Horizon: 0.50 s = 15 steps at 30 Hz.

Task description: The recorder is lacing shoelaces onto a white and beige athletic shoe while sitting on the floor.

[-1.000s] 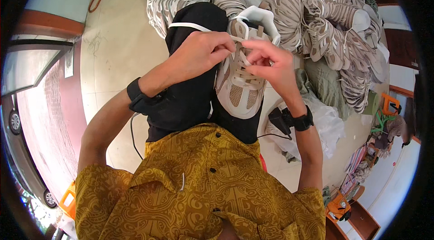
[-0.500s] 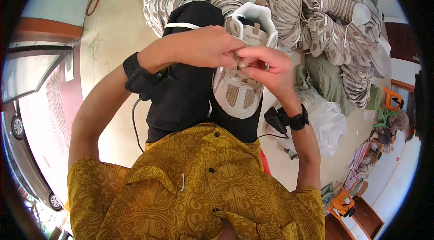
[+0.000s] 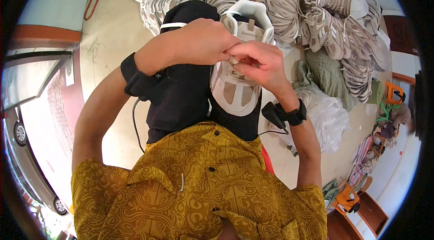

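Note:
A beige and white sneaker (image 3: 235,95) lies on my right thigh, its toe toward me and its padded collar pointing away. Over its lacing area my two hands meet. My left hand (image 3: 199,41) reaches across from the left, closed in a pinch, its fingertips partly hidden behind the right fingers. With thumb and forefinger my right hand (image 3: 260,61) pinches a short bit of pale shoelace (image 3: 233,60). A loose white lace (image 3: 173,25) is draped over my black-clad left knee (image 3: 190,11).
Bundles of similar beige shoe uppers (image 3: 332,18) are heaped on the floor ahead and to the right. Near them lie a green sack (image 3: 325,72) and clear plastic bags (image 3: 332,122). Far right, a person (image 3: 400,115) sits by orange stools (image 3: 394,93).
Both hands have shifted slightly left, still pinched together over the sneaker's laces. The view has also moved a little. The sneaker stays on my thigh.

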Motion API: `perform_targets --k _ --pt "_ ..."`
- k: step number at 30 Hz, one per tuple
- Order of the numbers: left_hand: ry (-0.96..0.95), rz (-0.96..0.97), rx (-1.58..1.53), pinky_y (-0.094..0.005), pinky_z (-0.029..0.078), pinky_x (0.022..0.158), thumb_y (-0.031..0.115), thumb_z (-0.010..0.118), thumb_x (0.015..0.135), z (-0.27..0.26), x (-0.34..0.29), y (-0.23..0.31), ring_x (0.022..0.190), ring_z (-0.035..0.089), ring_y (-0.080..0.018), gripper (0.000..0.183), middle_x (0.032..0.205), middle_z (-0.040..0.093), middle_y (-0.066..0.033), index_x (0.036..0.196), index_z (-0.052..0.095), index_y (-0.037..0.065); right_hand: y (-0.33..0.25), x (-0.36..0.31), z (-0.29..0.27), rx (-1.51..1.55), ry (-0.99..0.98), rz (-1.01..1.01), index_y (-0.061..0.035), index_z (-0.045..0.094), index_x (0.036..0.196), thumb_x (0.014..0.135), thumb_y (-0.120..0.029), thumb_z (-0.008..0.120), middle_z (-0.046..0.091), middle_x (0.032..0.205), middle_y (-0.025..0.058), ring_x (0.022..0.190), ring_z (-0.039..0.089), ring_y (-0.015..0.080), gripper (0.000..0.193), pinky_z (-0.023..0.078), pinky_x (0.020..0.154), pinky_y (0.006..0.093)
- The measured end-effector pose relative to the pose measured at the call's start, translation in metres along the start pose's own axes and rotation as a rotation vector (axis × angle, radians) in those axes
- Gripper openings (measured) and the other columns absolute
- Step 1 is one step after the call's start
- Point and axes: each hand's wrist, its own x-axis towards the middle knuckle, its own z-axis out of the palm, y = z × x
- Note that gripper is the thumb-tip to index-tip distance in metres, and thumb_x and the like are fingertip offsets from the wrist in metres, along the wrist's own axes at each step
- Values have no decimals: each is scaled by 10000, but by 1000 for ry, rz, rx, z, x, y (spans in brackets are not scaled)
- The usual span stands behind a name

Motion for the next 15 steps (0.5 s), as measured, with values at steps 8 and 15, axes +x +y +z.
perform_targets --k 8,15 --pt "152 6 109 -418 456 604 151 603 747 5 -5 1 723 583 -337 146 753 589 -128 870 579 75 5 -4 -17 78 188 163 -48 650 815 620 40 635 610 706 35 570 544 102 215 429 527 229" --pt "335 151 237 -359 455 667 91 619 720 9 -14 0 777 542 -270 100 767 545 -82 794 559 61 4 2 -26 -392 119 97 -59 627 814 620 1 627 633 757 60 626 598 178 203 466 549 288"
